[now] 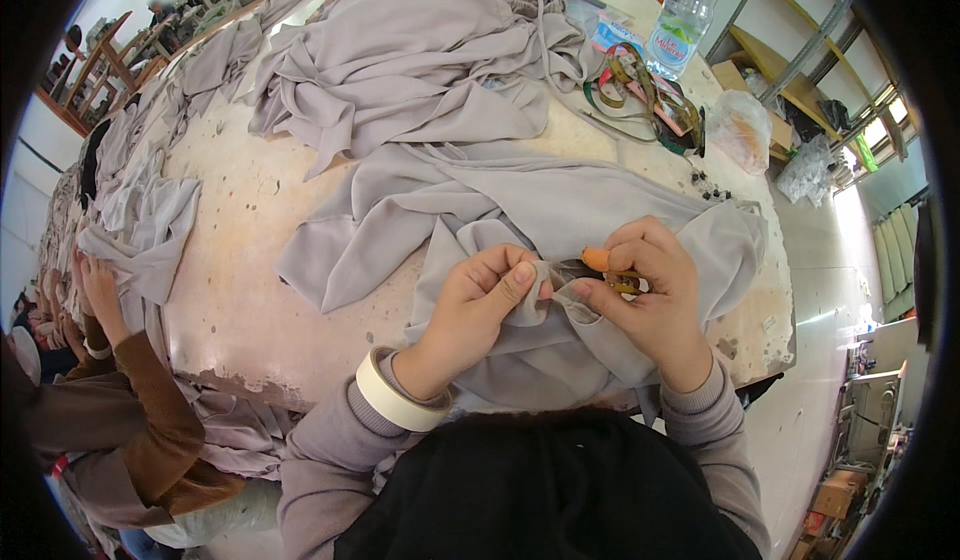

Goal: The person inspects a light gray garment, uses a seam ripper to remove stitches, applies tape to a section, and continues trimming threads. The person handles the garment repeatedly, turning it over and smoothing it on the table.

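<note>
Head view: bottle (680, 25) stands beyond the grey cloth (560, 200).

Mauve-grey cloth sleeves (712, 450) have ribbed cuffs (692, 396). A cream ring-shaped band (388, 401) circles the left wrist (424, 372). Black fabric (540, 490) fills the bottom centre.

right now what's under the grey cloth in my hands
The table shows at the left edge of the cloth and appears to support much of it. Whatever else may lie beneath the folds is covered and cannot be seen.
</note>
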Available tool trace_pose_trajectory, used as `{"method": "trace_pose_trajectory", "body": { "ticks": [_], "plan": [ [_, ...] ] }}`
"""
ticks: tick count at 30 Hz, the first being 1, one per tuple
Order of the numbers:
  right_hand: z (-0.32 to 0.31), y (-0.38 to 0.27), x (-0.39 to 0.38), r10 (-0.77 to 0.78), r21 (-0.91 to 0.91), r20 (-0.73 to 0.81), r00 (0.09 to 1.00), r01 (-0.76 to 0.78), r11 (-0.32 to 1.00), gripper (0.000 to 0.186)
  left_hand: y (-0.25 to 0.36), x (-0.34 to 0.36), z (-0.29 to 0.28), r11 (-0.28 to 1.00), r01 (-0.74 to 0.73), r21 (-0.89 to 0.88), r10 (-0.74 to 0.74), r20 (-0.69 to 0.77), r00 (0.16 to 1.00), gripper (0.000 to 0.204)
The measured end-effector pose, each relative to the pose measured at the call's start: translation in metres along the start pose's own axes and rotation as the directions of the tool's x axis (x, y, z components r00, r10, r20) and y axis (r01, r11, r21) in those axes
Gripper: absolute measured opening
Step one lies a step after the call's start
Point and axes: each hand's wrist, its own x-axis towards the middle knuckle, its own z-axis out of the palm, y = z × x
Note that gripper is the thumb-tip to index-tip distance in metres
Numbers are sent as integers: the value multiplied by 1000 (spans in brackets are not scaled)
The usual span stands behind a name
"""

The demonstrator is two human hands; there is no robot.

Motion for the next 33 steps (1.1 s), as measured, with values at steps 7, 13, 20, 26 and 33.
{"method": "trace_pose_trajectory", "body": {
  "ticks": [7, 13, 20, 26, 33],
  "plan": [
    [4, -3, -2, -14, -17, -12, 1000, 14, 1000, 25, -1, 0, 0, 1000, -2, 21, 2, -6, 1000, 19],
    [3, -1, -3, -27, -11, -4, 1000, 27, 1000, 25, 0, -1, 1, 999, 35, -7, -35, 0, 999, 18],
    [4, -3, -2, -50, -20, 3, 999, 50, 999, 25, 1, -1, 2, 1000, 23, -20, -23, 30, 999, 18],
    [7, 1, -6, 118, 135, 12, 993, -118, 984, 21, -1, -1, 1, 999, 26, -30, -25, 42, 999, 19],
    [6, -10, 15, 347, 301, 168, 922, -384, 873, 16, -7, 0, 4, 982, 54, 178, -46, -47, 998, 18]
  ]
}}
